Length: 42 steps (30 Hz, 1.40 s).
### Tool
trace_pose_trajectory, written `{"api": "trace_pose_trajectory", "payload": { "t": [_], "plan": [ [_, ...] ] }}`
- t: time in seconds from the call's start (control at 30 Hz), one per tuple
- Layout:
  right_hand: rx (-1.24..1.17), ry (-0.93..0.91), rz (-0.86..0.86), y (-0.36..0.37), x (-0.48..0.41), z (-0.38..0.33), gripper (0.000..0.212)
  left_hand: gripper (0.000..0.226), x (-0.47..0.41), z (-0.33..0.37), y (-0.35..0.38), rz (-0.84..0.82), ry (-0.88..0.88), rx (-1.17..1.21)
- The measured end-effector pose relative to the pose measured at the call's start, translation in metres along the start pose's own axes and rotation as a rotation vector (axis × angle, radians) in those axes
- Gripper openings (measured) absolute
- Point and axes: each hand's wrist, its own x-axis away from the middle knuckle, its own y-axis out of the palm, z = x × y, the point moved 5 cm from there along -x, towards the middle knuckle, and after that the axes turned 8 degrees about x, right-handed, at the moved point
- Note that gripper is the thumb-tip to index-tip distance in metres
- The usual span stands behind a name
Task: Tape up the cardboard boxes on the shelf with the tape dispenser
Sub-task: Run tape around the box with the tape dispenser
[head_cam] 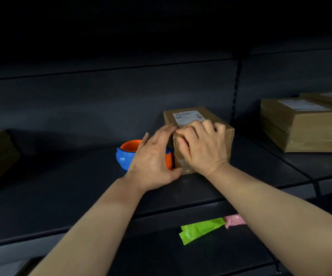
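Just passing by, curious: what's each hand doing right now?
Left hand: open, touching the cardboard box.
Right hand: curled against the box; grip cannot be told.

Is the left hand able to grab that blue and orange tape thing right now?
Probably yes. The left hand is just in front of the tape dispenser, with nothing between them, and it only touches the box with straight fingers.

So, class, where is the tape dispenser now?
In the head view, the blue and orange tape dispenser sits on the shelf, left of the central cardboard box, partly behind the left hand.
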Motion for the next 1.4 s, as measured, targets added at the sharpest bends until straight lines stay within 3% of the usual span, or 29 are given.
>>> {"api": "trace_pose_trajectory", "payload": {
  "t": [0.1,0.23,0.4,0.57,0.7,0.8,0.93,1.03,1.13,1.23,1.4],
  "plan": [
    [0.014,0.028,-0.055,0.0,-0.003,-0.002,0.027,0.104,-0.001,0.006,0.002,0.087,-0.008,0.068],
    [-0.078,0.009,-0.081,-0.006,0.0,0.014,0.032,0.111,-0.003,0.011,0.002,0.092,-0.057,-0.069],
    [-0.105,0.21,-0.028,0.001,0.005,0.049,0.031,0.109,-0.011,0.017,0.004,0.144,-0.104,-0.231],
    [-0.064,0.252,-0.005,0.007,0.006,0.049,0.032,0.101,-0.011,0.024,0.009,0.239,-0.072,-0.282],
    [-0.076,0.296,-0.044,0.004,0.005,0.045,0.036,0.115,-0.011,0.029,0.01,0.166,-0.212,-0.369],
    [-0.164,0.387,-0.055,0.002,0.004,0.048,0.041,0.123,-0.01,0.034,0.013,0.223,-0.328,-0.363],
    [-0.108,0.39,-0.059,0.005,0.006,0.044,0.039,0.115,-0.01,0.033,0.019,0.298,-0.295,-0.348],
    [-0.034,0.403,-0.068,0.003,0.002,0.042,0.034,0.114,-0.011,0.03,0.01,0.158,-0.237,-0.347],
    [-0.046,0.265,0.025,-0.001,-0.005,0.03,0.029,0.11,-0.011,0.025,-0.001,-0.001,-0.195,-0.458],
    [-0.09,0.135,0.049,0.005,-0.007,0.01,0.028,0.095,-0.01,0.027,-0.005,0.03,-0.164,-0.455],
    [-0.145,0.218,-0.074,0.008,-0.011,0.008,0.03,0.086,-0.01,0.032,-0.004,0.036,-0.13,-0.428]
  ]
}}
